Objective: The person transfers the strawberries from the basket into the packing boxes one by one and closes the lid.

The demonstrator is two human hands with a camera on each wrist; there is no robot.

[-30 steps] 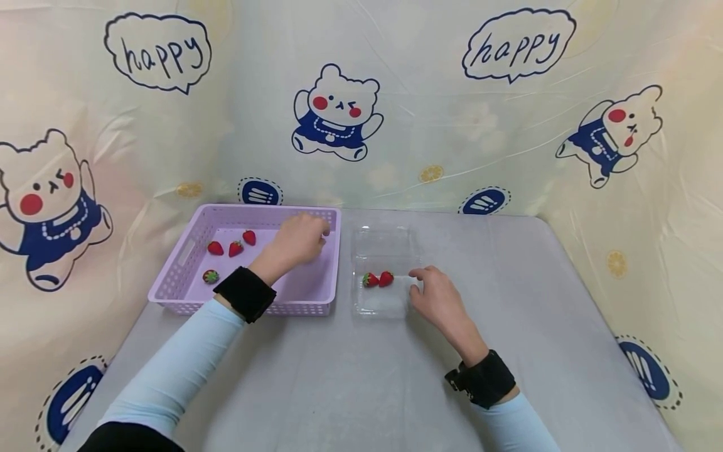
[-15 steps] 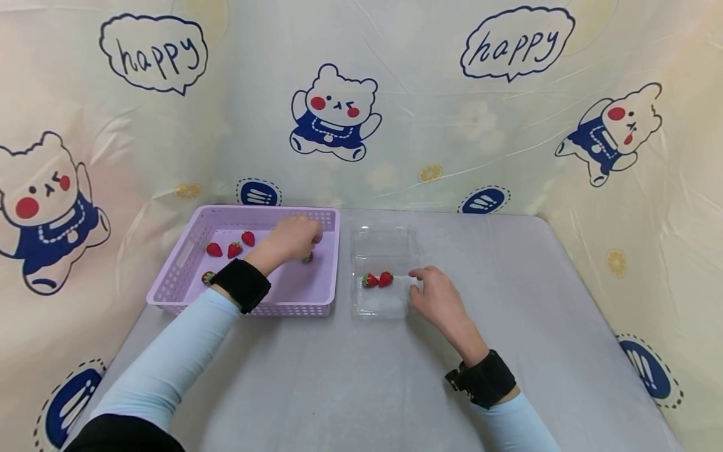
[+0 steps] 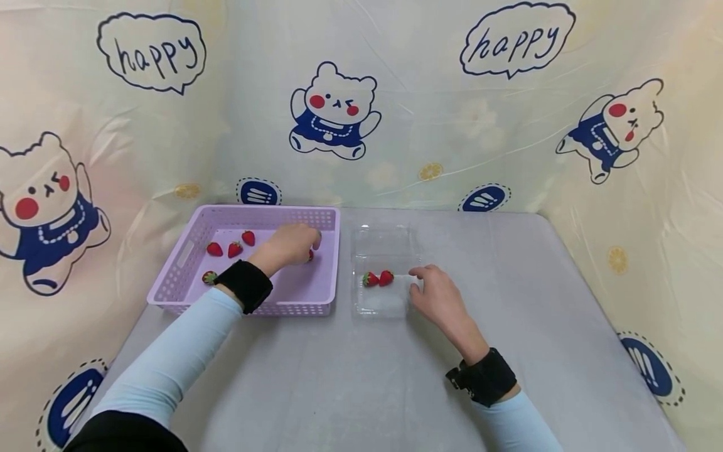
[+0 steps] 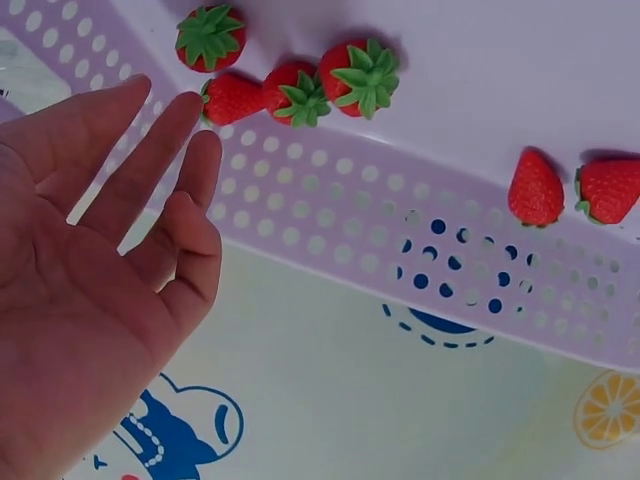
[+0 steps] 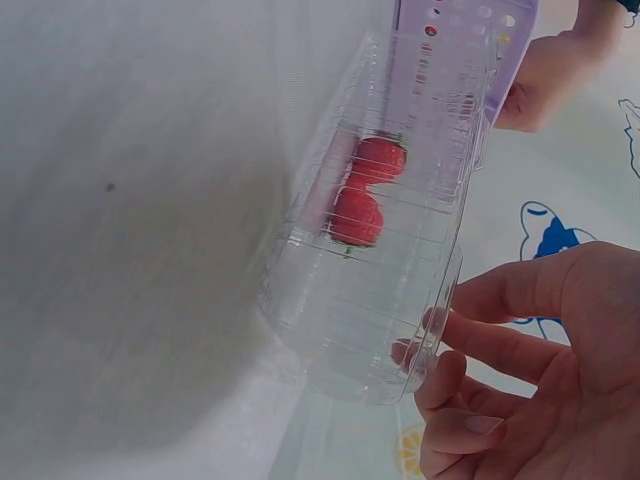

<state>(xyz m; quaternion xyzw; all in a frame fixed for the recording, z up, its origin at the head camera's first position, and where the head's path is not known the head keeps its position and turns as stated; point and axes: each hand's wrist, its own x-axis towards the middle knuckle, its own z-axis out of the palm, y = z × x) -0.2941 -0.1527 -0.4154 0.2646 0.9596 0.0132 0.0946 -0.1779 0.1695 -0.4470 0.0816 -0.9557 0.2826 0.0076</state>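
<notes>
In the head view, my left hand (image 3: pixel 290 243) reaches over the right half of a purple perforated basket (image 3: pixel 333 289). A strawberry (image 3: pixel 310 255) shows partly under its fingers. From the left wrist view, a cluster of strawberries (image 4: pixel 360 78) lies by my loosely spread fingers, and the index fingertip is right at a leafy end. Nothing sits between thumb and index. My right hand (image 3: pixel 440 298) grips the right edge of a clear plastic box (image 3: pixel 381 307), its fingertips overlapping the wall in the right wrist view. Two strawberries (image 5: pixel 368 190) rest side by side inside this box.
Several more strawberries (image 3: pixel 234 249) lie in the left part of the basket. The clear lid (image 3: pixel 381 238) is folded back behind the box. A grey cloth covers the table (image 3: pixel 350 376). Behind it hangs a printed curtain (image 3: pixel 418 113) with bears.
My left hand has shifted slightly left and lowered toward the near side inside the basket, and a strawberry shows beneath it. The right hand and the box stay in place.
</notes>
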